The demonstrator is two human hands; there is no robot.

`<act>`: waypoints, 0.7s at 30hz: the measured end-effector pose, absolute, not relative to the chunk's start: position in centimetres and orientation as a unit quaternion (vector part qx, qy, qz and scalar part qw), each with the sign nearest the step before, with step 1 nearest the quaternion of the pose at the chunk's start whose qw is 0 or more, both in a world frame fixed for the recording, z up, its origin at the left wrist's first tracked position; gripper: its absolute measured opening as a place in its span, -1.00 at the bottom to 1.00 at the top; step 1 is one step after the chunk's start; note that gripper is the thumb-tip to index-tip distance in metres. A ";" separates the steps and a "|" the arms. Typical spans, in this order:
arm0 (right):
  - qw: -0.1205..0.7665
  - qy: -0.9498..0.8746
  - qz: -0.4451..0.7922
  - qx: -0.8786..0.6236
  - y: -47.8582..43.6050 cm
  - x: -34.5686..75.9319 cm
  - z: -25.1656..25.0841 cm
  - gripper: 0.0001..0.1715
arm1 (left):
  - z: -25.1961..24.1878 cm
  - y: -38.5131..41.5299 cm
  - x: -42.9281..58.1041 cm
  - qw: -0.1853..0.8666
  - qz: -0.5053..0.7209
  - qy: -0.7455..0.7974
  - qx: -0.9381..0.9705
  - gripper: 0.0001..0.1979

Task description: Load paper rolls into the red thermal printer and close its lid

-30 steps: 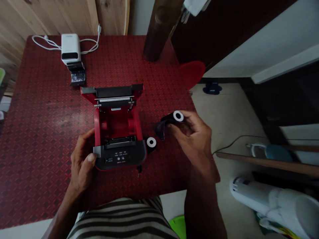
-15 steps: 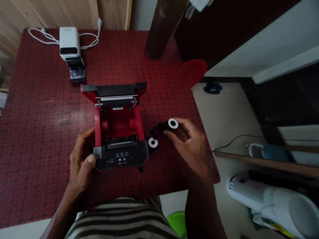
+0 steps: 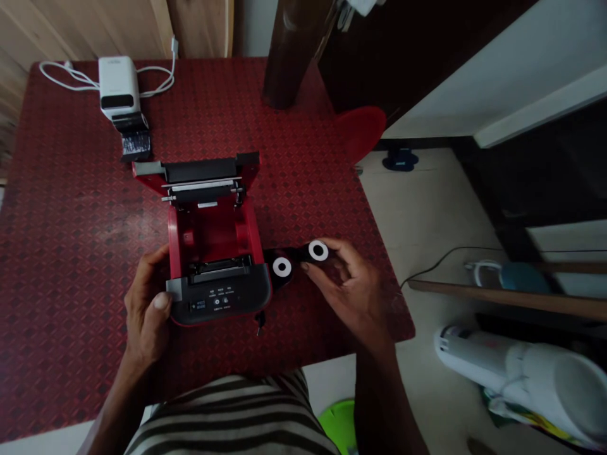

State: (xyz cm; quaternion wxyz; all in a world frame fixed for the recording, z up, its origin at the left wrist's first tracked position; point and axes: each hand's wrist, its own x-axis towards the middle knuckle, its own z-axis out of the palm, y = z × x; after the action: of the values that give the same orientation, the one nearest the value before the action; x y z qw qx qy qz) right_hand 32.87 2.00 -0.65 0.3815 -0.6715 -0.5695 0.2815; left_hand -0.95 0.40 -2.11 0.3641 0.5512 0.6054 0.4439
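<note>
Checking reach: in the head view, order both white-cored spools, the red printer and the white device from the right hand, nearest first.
1. Held spool, in right hand fingers.
2. Second spool, just left of it.
3. Red printer, centre.
4. White device, far back-left.

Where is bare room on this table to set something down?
Free: table left of the red printer, between white device and left hand; between its lid and the dark post. Crowded: printer's front right, where right hand grips a black roll beside a second roll.
</note>
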 end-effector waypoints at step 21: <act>0.363 -0.667 0.311 -0.572 11.8 31.0 -2.4 -0.73 | -2.0 0.7 -0.1 0.359 0.480 0.599 0.531 -0.15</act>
State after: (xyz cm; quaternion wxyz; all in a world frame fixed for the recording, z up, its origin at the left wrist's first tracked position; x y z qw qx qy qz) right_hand 30.96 11.77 -2.39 0.3633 -0.5719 -0.6666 0.3106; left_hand -0.08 0.66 -2.03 0.3595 0.5307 0.5986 0.4804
